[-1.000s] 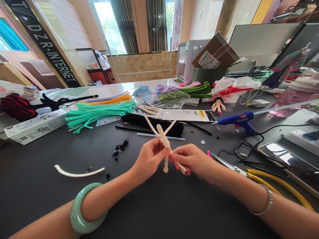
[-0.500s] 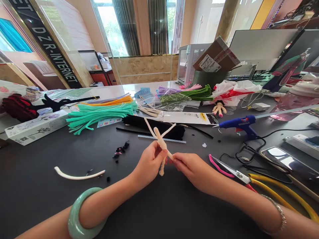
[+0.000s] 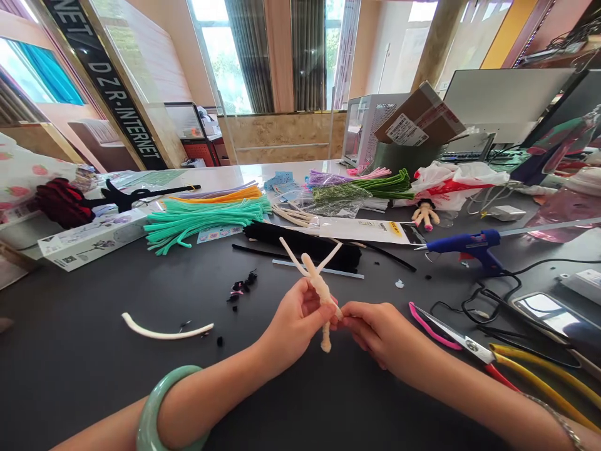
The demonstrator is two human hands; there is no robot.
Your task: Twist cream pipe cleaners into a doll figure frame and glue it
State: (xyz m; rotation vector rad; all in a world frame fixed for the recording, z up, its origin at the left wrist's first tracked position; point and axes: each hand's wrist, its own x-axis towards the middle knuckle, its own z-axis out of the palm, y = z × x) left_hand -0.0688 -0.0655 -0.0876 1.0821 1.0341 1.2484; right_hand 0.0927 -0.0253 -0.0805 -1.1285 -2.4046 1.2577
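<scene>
A cream pipe-cleaner figure (image 3: 320,285) with two thin arms spread upward and a wrapped body is held over the dark table. My left hand (image 3: 300,313) is closed round its middle, thumb in front. With fingertips pinched, my right hand (image 3: 375,329) grips the end of one of its legs. The other leg, wound thick, hangs down below my left thumb. A white pipe cleaner (image 3: 166,331), curved, lies left of my hands. Just beyond the figure lies a bundle of black pipe cleaners (image 3: 300,244).
Scissors (image 3: 469,343) with yellow and red handles and a blue glue gun (image 3: 469,245) are on the right, near a phone (image 3: 547,319) and cables. Green pipe cleaners (image 3: 201,219) lie at the back left. A small finished doll (image 3: 425,215) sits behind the glue gun.
The view has shifted, so everything appears further right and slightly lower. The figure stays in both hands; my right fingers have moved close to the end of its leg.
</scene>
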